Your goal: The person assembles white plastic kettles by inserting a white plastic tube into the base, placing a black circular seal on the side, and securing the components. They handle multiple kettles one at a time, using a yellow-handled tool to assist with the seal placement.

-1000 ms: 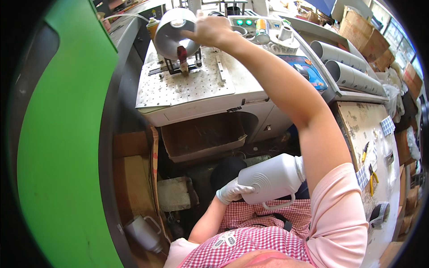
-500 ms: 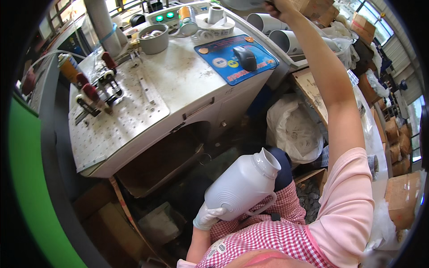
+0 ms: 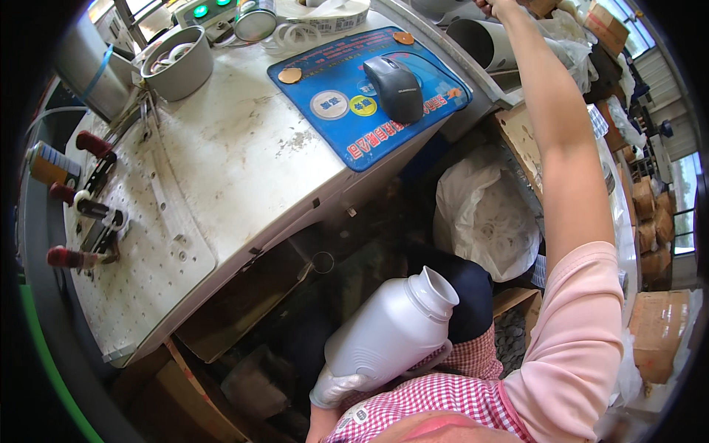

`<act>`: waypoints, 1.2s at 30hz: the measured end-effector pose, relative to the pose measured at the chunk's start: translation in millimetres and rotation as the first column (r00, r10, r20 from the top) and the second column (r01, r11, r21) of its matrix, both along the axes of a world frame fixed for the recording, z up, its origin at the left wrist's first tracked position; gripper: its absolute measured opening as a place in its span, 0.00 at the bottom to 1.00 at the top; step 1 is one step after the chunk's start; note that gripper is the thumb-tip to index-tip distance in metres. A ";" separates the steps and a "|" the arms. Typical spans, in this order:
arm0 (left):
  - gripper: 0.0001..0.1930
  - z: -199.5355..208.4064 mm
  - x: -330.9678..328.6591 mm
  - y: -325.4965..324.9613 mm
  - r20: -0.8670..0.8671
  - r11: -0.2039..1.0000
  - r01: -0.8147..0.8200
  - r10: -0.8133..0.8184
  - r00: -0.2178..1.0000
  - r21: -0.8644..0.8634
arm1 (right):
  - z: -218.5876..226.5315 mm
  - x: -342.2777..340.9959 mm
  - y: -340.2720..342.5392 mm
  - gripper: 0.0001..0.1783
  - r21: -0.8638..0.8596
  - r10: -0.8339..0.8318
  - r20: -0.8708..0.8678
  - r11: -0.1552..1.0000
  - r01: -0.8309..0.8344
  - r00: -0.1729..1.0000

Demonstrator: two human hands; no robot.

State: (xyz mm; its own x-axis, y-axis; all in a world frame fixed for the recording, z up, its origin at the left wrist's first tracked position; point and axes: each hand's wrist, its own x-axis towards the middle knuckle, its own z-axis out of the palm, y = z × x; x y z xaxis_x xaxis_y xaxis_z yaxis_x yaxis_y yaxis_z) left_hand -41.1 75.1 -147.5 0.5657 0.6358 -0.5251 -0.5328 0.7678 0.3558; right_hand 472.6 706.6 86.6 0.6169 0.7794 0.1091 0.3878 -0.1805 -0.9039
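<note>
Holds a smooth, round-shouldered grey jug (image 3: 388, 332) tilted beside the checked apron (image 3: 443, 395), gripped low in the fingers of the gloved left hand (image 3: 341, 387). Reaches the right hand (image 3: 495, 6) past the scuffed desk (image 3: 244, 159), blue mat (image 3: 303, 94) and mouse (image 3: 395, 87) to hollow grey tubes (image 3: 502, 55); cannot tell its grip. A second ago, reached over the red-handled clamps (image 3: 94, 210).

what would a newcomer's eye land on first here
Probably the pale grey jug, tilted in the gloved left hand at lower middle. Next, the bright blue mouse pad with its dark mouse, on the white worktop at upper middle. The right hand is at the top edge.
</note>
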 end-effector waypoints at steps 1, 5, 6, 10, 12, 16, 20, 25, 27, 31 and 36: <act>0.45 1.9 0.8 2.3 -0.005 1.000 0.001 -0.001 1.000 -0.018 | 1.4 -0.7 -1.1 0.16 -0.014 -0.084 0.092 0.996 0.086 0.992; 0.45 9.6 6.2 8.7 -0.013 0.997 -0.007 0.006 1.000 -0.081 | -14.6 -11.1 3.4 0.17 0.159 -0.205 0.479 0.977 0.146 0.853; 0.45 11.0 6.6 10.3 -0.018 0.995 0.003 -0.004 1.000 -0.104 | -21.1 -15.4 11.9 0.18 0.033 -0.154 0.581 0.986 0.165 0.799; 0.44 14.8 6.2 17.3 -0.070 0.992 0.035 -0.044 0.997 -0.125 | -73.1 -27.2 58.2 0.20 0.117 -0.230 0.696 0.971 0.208 0.680; 0.43 16.1 4.2 21.0 -0.104 0.986 0.103 -0.116 0.988 -0.128 | -91.4 -34.2 80.7 0.19 0.132 -0.260 0.659 0.964 0.232 0.705; 0.40 20.4 1.4 24.8 -0.124 0.966 0.166 -0.193 0.973 -0.196 | -101.8 -46.7 92.0 0.21 -0.259 0.131 0.860 0.945 0.200 0.494; 0.38 23.6 3.4 25.2 -0.143 0.968 0.185 -0.211 0.967 -0.172 | -91.6 -60.5 70.4 0.29 -0.484 0.404 0.849 0.852 0.197 0.340; 0.36 22.8 10.1 17.8 -0.198 0.987 0.134 -0.149 0.969 -0.087 | -66.4 -103.3 6.4 0.27 0.058 0.003 0.950 0.981 -0.185 0.313; 0.38 17.7 11.0 11.6 -0.197 0.992 0.126 -0.126 0.972 -0.012 | -51.2 -120.9 -58.2 0.25 0.226 -0.064 0.930 0.876 -0.425 0.362; 0.46 0.1 6.3 -10.8 -0.304 0.997 0.053 -0.034 0.952 0.055 | -57.1 -127.1 -285.0 0.17 0.134 0.420 0.678 0.737 -0.663 0.603; 0.46 -21.3 4.8 -38.3 -0.322 0.980 -0.098 0.150 0.935 0.171 | -92.0 -51.0 -531.4 0.12 -0.392 0.654 -0.163 0.644 -0.657 0.739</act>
